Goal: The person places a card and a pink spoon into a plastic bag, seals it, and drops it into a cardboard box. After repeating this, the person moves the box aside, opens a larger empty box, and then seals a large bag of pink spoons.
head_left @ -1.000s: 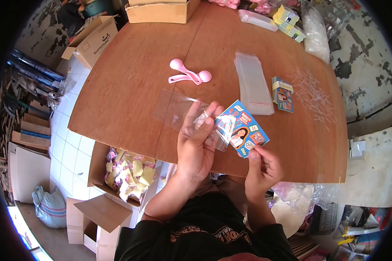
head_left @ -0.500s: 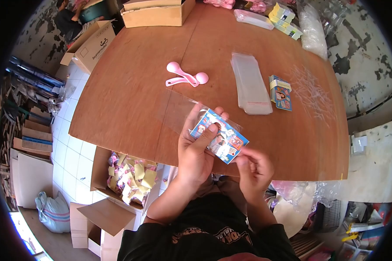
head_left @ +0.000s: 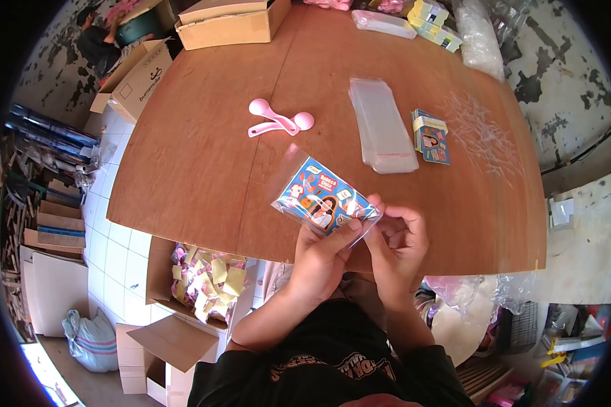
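Brown bench (head_left: 197,156) beneath; left hand (head_left: 324,258) pinches the card (head_left: 310,193) in its clear sleeve (head_left: 291,161), long axis slanting away leftward; right hand (head_left: 399,245) grips the sleeve's nearer, right end.

Brown wooden table (head_left: 197,169): pink spoons (head_left: 282,121), clear plastic sleeves (head_left: 383,129), banded blue cards (head_left: 430,140), scattered thin strips (head_left: 480,133), cardboard box (head_left: 224,30).

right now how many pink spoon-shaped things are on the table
2, lying crossed on the table beyond the left hand: one spoon has its round end at upper left, the other spoon at right. Others could be hidden elsewhere.
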### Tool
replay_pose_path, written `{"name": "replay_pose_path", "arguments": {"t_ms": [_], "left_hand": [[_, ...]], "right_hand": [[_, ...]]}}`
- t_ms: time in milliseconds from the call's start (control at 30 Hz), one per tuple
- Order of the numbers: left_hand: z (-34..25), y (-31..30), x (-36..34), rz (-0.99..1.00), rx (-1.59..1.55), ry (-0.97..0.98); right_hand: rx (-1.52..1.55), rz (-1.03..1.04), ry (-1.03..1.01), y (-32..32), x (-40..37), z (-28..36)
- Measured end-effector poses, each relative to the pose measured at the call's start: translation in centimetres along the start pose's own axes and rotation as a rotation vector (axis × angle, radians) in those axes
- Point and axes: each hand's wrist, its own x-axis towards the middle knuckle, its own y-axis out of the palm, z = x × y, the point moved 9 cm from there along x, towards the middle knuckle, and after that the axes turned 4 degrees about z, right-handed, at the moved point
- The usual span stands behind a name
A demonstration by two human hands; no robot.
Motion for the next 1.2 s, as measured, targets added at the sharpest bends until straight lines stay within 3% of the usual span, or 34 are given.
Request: {"name": "replay_pose_path", "arguments": {"t_ms": [100,233,500,567,667,733,800,833,933,1000,1133,1200], "left_hand": [[0.9,-0.5,0.0,-0.002,-0.056,-0.015],[1.8,0.3,0.1,0.085,-0.165,-0.121],[1.9,-0.4,0.5,0.141,0.17,-0.153],[1.8,-0.2,0.5,0.145,0.207,-0.144],[0.7,0.0,0.3,0.145,0.342,-0.066],[-0.1,0.3,0.4,0.142,0.438,0.006],[-3.1,0.2,0.7,0.035,0.281,0.307],[-3.7,0.5,1.1,0.028,0.228,0.335],[-3.7,0.7,2.0,0.086,-0.029,0.326],[-3.9,0.6,2.2,0.07,-0.081,0.326],[-3.6,-0.1,2.6,0.035,-0.213,0.291],[-3.2,0.2,2.7,0.125,-0.26,0.233]], "right_hand": [[0.017,-0.035,0.038,0.1,0.2,0.2],[-0.167,0.029,-0.056,0.4,1.0,0.9],[-0.335,0.145,-0.09,0.7,1.6,1.5],[-0.178,0.15,0.043,0.6,1.5,0.4],[0.083,0.135,0.069,0.2,1.4,-0.2],[0.046,0.099,0.056,-0.4,1.1,0.3],[0.194,0.061,0.141,-1.2,0.3,-0.8],[0.194,0.061,0.143,-1.1,0.3,-0.8],[0.279,0.133,0.197,0.0,0.1,-0.9],[0.355,0.256,0.353,1.4,-0.5,-1.7],[0.432,0.284,0.345,1.9,-0.8,-2.4],[0.409,0.256,0.373,2.1,-0.8,-2.2]]}}
